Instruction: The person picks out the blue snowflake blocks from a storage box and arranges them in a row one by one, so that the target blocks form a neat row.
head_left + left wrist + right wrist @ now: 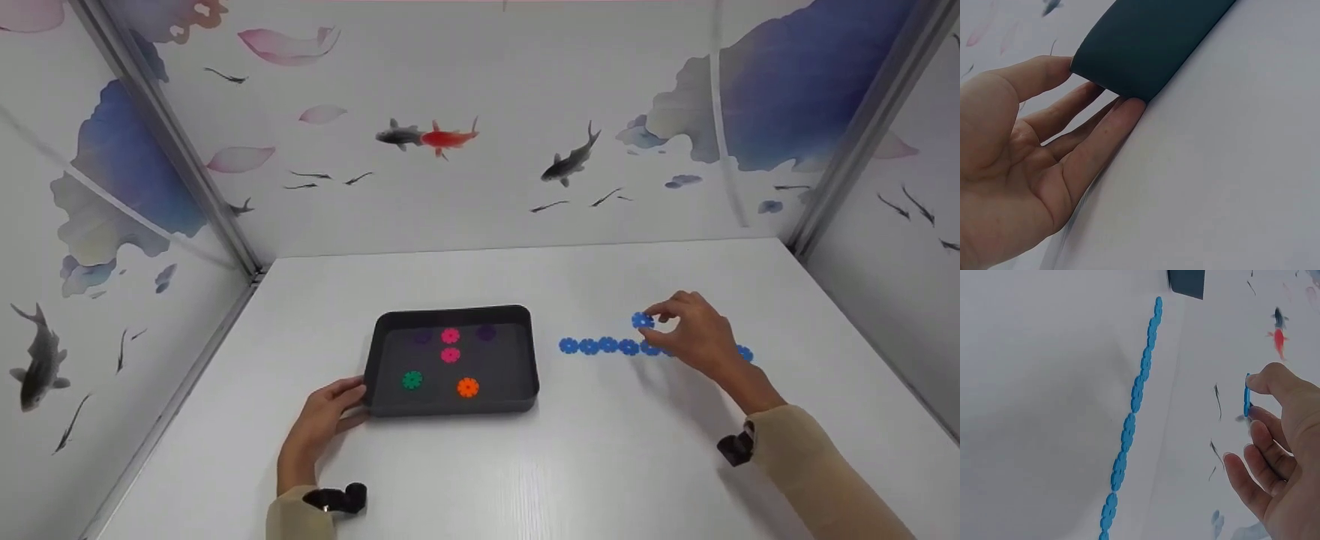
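A blue flower-shaped plastic disc (642, 320) is pinched between thumb and fingertip of my right hand (691, 334). In the right wrist view this disc (1247, 395) appears edge-on, above the table. Below it a row of blue discs (589, 346) lies along the table, partly hidden behind the hand. My left hand (322, 412) rests at the left end of a black tray (452, 408). The left wrist view shows its nearly straight fingers (1103, 132) touching the tray's end wall (1134, 50).
Inside the tray lie two pink discs (450, 355), a green disc (412, 380), an orange disc (468, 387) and two dark purple discs (486, 332). White panels (495, 210) printed with fish enclose the white table (480, 472) at the back and sides.
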Action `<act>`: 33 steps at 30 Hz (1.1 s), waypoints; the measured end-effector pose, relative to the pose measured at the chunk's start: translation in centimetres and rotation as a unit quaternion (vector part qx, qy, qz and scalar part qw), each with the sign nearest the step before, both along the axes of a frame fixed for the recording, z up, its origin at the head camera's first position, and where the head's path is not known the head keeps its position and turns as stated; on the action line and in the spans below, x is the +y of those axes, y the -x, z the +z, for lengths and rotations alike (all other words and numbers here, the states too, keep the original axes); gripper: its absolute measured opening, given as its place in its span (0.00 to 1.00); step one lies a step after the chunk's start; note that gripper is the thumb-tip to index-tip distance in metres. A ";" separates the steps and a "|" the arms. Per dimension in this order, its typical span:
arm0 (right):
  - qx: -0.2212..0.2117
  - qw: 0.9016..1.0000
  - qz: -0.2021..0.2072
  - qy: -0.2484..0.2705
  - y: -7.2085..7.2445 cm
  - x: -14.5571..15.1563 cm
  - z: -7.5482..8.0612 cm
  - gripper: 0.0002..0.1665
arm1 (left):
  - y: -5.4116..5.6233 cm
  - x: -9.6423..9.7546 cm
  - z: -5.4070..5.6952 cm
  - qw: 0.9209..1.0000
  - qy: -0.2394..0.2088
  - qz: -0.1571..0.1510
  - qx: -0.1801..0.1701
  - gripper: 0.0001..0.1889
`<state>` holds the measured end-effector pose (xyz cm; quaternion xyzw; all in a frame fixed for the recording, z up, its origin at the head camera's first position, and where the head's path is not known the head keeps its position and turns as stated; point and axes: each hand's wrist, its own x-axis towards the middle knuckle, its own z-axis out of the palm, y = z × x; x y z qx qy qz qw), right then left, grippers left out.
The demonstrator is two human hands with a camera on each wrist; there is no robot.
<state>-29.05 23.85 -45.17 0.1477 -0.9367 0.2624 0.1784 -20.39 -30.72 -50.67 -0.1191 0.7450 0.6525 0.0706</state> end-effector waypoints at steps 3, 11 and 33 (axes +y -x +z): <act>0.000 1.000 -0.011 0.000 0.0 1.5 -0.1 0.16 | 0.1 -0.1 0.0 1.000 -0.002 0.000 0.004 0.25; -0.031 0.998 -0.045 0.004 -0.5 5.4 -0.7 0.17 | 0.0 -0.1 -0.1 1.000 -0.001 0.000 0.006 0.26; -0.117 0.988 -0.103 -0.021 -0.8 13.7 -3.1 0.25 | 0.1 0.0 0.0 1.000 -0.003 0.006 -0.001 0.25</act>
